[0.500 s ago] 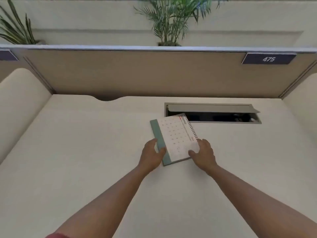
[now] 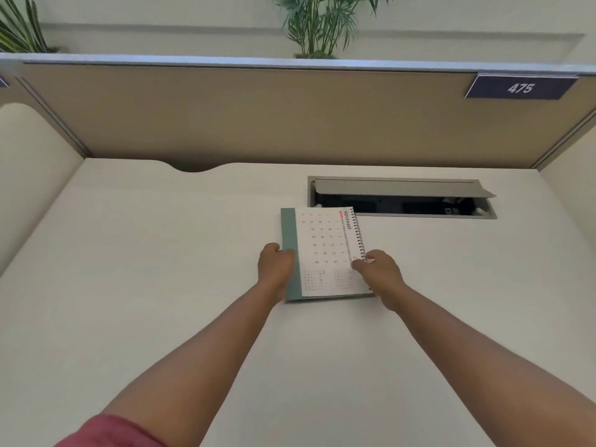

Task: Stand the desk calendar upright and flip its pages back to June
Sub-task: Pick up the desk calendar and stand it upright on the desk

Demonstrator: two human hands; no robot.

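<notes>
The desk calendar [image 2: 322, 250] lies nearly flat on the white desk [image 2: 161, 285], turned sideways with its wire spiral along the right edge and its grey-green base along the left. Its top page reads NOVEMBER. My left hand [image 2: 275, 269] grips the green left edge near the front corner. My right hand [image 2: 379, 274] holds the spiral edge at the front right, fingers on the page.
An open cable tray [image 2: 403, 201] with a raised grey lid is sunk into the desk just behind the calendar. A beige partition [image 2: 258, 117] with a "475" plate [image 2: 521, 88] closes the back. Curved side panels stand left and right. Plants rise behind the partition.
The calendar has turned slightly, so that its edges now run straighter toward the back. Both hands have closed more firmly on its two sides.
</notes>
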